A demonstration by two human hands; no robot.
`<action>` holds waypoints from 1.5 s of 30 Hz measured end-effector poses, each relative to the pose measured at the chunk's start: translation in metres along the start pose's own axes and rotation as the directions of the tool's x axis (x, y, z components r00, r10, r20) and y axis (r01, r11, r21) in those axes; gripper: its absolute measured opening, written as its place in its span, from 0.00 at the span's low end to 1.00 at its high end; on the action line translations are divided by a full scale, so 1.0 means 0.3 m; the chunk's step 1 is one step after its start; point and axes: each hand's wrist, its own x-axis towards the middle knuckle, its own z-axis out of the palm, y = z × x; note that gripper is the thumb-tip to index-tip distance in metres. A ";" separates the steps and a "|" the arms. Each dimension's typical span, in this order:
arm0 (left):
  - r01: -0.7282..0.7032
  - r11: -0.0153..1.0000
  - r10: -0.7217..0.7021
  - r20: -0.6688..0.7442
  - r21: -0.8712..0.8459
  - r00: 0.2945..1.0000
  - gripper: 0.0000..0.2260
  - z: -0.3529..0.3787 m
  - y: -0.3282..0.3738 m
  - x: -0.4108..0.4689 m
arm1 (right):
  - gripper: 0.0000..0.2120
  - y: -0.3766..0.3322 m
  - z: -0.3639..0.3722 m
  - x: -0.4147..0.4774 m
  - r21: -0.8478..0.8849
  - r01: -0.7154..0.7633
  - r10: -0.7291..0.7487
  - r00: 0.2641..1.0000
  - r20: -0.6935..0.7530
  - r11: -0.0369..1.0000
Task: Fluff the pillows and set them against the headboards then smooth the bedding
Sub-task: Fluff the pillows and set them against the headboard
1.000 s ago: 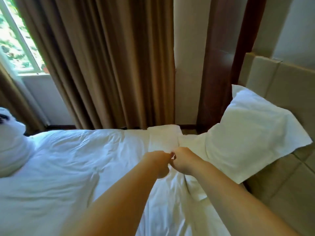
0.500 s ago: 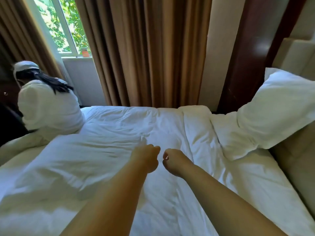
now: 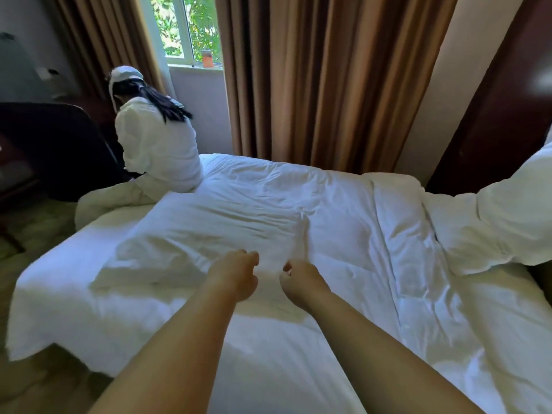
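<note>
A white duvet (image 3: 328, 204) covers the bed, rumpled, with a raised fold across its middle. My left hand (image 3: 234, 274) and my right hand (image 3: 298, 280) sit close together over the middle of the duvet, fingers curled into the fabric. A thin crease runs away from the gap between them. A white pillow (image 3: 507, 219) lies at the right edge, tilted up toward the head of the bed. Only a dark sliver of the headboard (image 3: 540, 271) shows below the pillow.
Another person in white (image 3: 155, 144) crouches at the bed's far left corner, back turned. Brown curtains (image 3: 328, 85) and a window (image 3: 191, 25) line the far side. A dark chair (image 3: 53, 144) stands at left, and a dark wood panel (image 3: 493, 115) rises at right.
Both hands have moved from the duvet's top edge beside the pillow toward the middle of the bed. My view has swung left, bringing the other person and the window into sight.
</note>
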 end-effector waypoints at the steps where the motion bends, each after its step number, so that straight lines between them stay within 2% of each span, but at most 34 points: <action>1: -0.001 1.000 0.001 0.006 0.011 1.000 0.18 0.004 -0.009 0.011 | 0.11 -0.014 0.012 0.015 0.003 0.009 -0.009 1.000 0.005 1.000; 6: -0.041 0.999 0.040 0.049 0.026 0.998 0.19 0.022 -0.012 0.134 | 0.14 -0.005 0.061 0.135 0.058 0.000 -0.001 1.000 0.030 0.998; 10: -0.093 0.994 0.088 0.087 0.050 0.992 0.19 0.059 0.023 0.321 | 0.14 0.072 0.066 0.301 0.157 -0.105 0.099 0.994 0.041 0.982; 14: -0.128 0.988 0.111 0.175 0.091 0.978 0.20 0.134 0.055 0.580 | 0.09 0.186 0.073 0.513 0.249 -0.235 0.228 0.972 0.055 0.940; 18: -0.195 0.968 0.147 0.276 0.157 0.950 0.19 0.228 0.093 0.837 | 0.07 0.315 0.101 0.708 0.319 -0.392 0.388 0.918 0.077 0.863; 23: -0.230 0.963 0.162 0.379 0.141 0.911 0.19 0.396 0.110 1.036 | 0.07 0.469 0.201 0.904 0.381 -0.539 0.525 0.838 0.150 0.751; 28: -0.300 0.935 0.190 0.449 0.188 0.873 0.23 0.482 0.061 1.147 | 0.18 0.537 0.312 1.050 0.361 -0.660 0.619 0.748 0.237 0.659; 31: -0.327 0.925 0.214 0.444 0.195 0.870 0.26 0.485 0.036 1.205 | 0.27 0.533 0.351 1.115 0.430 -0.725 0.652 0.682 0.332 0.539; 34: -0.362 0.910 0.246 0.437 0.204 0.865 0.27 0.478 0.022 1.234 | 0.36 0.508 0.357 1.151 0.629 -0.735 0.639 0.616 0.461 0.254; 36: -0.394 0.892 0.270 0.436 0.221 0.858 0.28 0.472 0.001 1.245 | 0.39 0.474 0.367 1.166 0.669 -0.729 0.637 0.585 0.503 0.142; 38: -0.428 0.874 0.308 0.420 0.231 0.854 0.31 0.453 -0.025 1.257 | 0.35 0.425 0.392 1.178 0.683 -0.706 0.644 0.613 0.457 0.187; 40: -0.485 0.824 0.364 0.383 0.293 0.849 0.31 0.416 -0.048 1.269 | 0.18 0.342 0.411 1.193 0.729 -0.657 0.617 0.658 0.432 0.190; 41: -0.524 0.786 0.404 0.369 0.328 0.837 0.32 0.393 -0.058 1.276 | 0.08 0.291 0.414 1.194 0.736 -0.628 0.576 0.708 0.407 0.251; 42: -0.562 0.745 0.442 0.364 0.360 0.820 0.34 0.359 -0.062 1.284 | 0.04 0.237 0.411 1.191 0.711 -0.592 0.539 0.767 0.350 0.380; 44: -0.640 0.620 0.520 0.372 0.455 0.769 0.36 0.298 -0.093 1.313 | 0.03 0.127 0.404 1.175 0.611 -0.499 0.488 0.849 0.203 0.614; 45: -0.682 0.550 0.607 0.331 0.482 0.723 0.36 0.257 -0.118 1.330 | 0.02 0.063 0.391 1.160 0.565 -0.463 0.476 0.869 0.136 0.683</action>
